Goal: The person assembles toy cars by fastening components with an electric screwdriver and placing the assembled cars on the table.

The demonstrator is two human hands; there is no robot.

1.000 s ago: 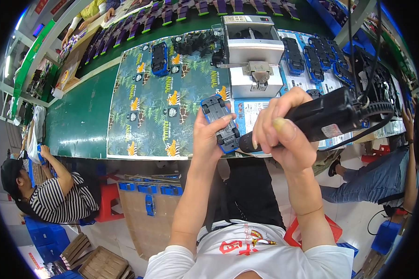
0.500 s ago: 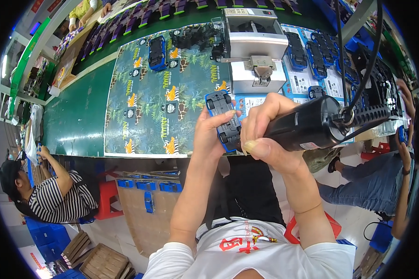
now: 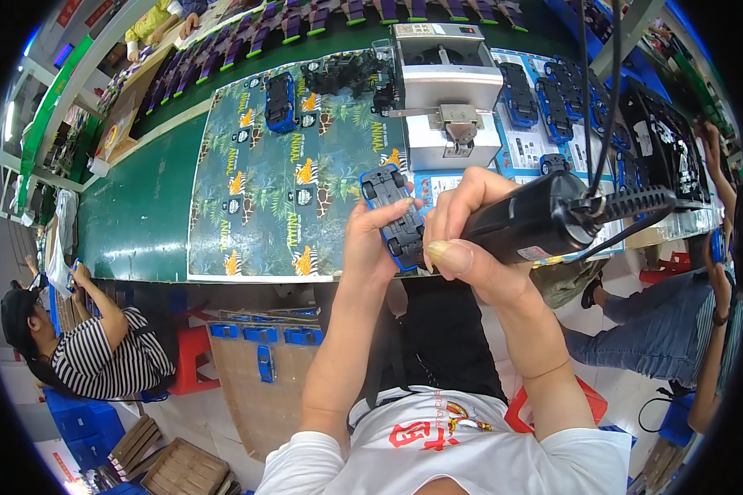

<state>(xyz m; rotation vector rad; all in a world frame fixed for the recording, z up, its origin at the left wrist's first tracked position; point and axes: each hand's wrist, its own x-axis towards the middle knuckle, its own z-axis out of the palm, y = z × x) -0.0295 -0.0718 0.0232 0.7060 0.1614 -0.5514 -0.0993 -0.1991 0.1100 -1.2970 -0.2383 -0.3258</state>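
Note:
My left hand point(image 3: 366, 247) grips a blue toy car point(image 3: 390, 210) turned upside down, its black underside facing up and the thumb lying across it. In my right hand point(image 3: 489, 262) is a black electric screwdriver point(image 3: 527, 218), held tilted with its front end at the car's lower right side. My fingers hide the screwdriver's tip, so I cannot tell whether it touches the car. Just beyond the hands stands a metal screw feeder point(image 3: 452, 82). Another upturned blue toy car point(image 3: 280, 102) lies on the patterned sheet point(image 3: 260, 223) at the far left.
Black small parts point(image 3: 347, 76) are heaped left of the feeder. Several upturned toy cars point(image 3: 555, 109) lie to its right, near a black plastic bag point(image 3: 659, 136). The screwdriver's cable point(image 3: 615, 99) hangs from above. People sit on both sides; a cardboard box point(image 3: 264, 396) stands below the table.
The view has shifted slightly, and the screwdriver's rear end sits a little further left. Both hands keep their grip on the toy car and the screwdriver.

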